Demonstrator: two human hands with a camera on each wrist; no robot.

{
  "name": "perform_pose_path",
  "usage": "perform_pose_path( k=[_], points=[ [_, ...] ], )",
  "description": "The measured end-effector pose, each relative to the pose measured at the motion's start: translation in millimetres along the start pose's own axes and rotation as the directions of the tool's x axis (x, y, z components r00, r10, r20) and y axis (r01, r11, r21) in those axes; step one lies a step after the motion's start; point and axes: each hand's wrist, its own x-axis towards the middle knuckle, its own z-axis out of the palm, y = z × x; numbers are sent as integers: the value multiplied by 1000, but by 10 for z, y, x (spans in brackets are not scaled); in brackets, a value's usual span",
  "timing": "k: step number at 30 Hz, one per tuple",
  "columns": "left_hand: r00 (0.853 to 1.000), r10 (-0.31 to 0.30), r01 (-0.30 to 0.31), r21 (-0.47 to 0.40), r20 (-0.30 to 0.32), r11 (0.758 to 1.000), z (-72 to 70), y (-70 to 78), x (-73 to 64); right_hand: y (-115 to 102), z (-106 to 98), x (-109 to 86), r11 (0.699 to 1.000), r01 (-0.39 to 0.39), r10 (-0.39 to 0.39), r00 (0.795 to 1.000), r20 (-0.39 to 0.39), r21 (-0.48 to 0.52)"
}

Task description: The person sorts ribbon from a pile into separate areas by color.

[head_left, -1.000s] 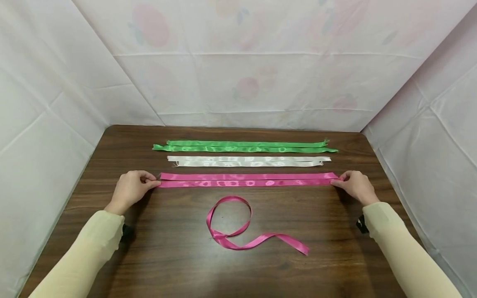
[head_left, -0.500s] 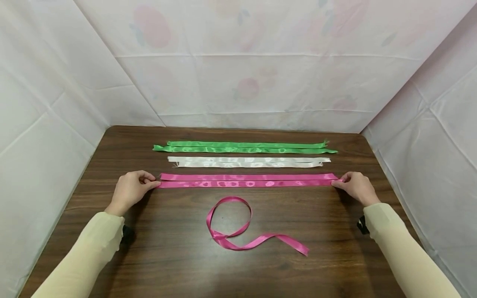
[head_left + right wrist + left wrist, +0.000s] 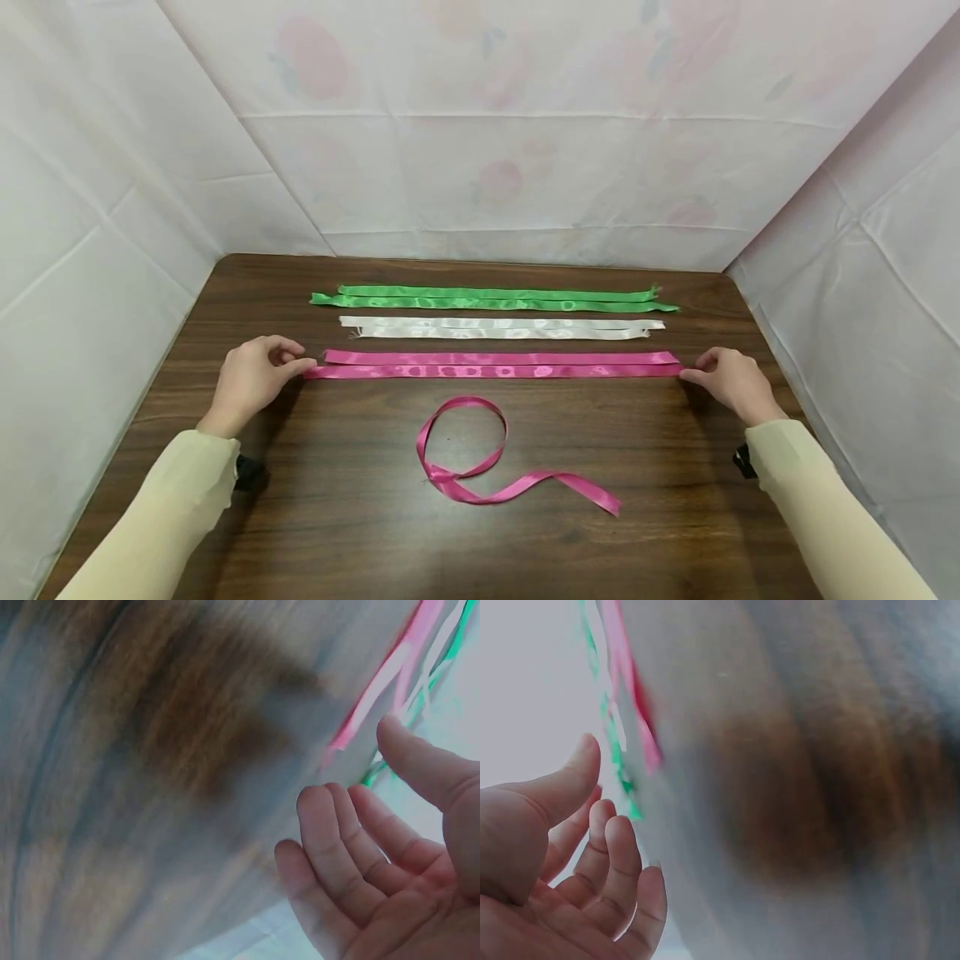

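Two pink ribbon strips lie side by side, straight across the table: a rear strip (image 3: 502,358) and a front strip (image 3: 480,372). At the left end of the front strip is my left hand (image 3: 255,379), its thumb tip right by the ribbon's end. My right hand (image 3: 735,383) is at the opposite end, thumb tip close to the ribbon. Both wrist views show thumb and fingers spread apart with nothing between them; the pink ribbon ends (image 3: 651,754) lie beyond the fingertips. Nearer me a loose pink ribbon (image 3: 525,483) curls into a loop with a wavy tail.
Behind the pink strips lie a pair of white ribbons (image 3: 502,327) and, farther back, a pair of green ribbons (image 3: 495,298), both running the same way. The brown wooden table (image 3: 360,517) meets white cloth walls (image 3: 525,183) at the back and sides.
Both hands have let go of the front pink strip's ends and moved slightly outward, the left to the left and the right to the right. The other ribbons stay in place.
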Motion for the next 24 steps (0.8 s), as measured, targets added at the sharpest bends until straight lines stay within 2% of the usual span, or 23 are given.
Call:
perform_pose_path(
  k=[6,12,18,24],
  points=[
    [999,34,-34,-7,-24,999,-72,168,-45,-130,-79,-139,999,5,-10,996,-86,-54],
    [995,96,-97,-36,-35,995,-81,399,-84,-370,-88,-255,994,104,-105,983,-153,-17],
    [988,148,-150,-46,-49,988,-24,612,-154,-644,-28,-355,985,173,-169,966,-198,4],
    [987,161,-160,-68,3,985,61,799,-228,-905,67,-439,969,246,-235,951,-201,35]
  ],
)
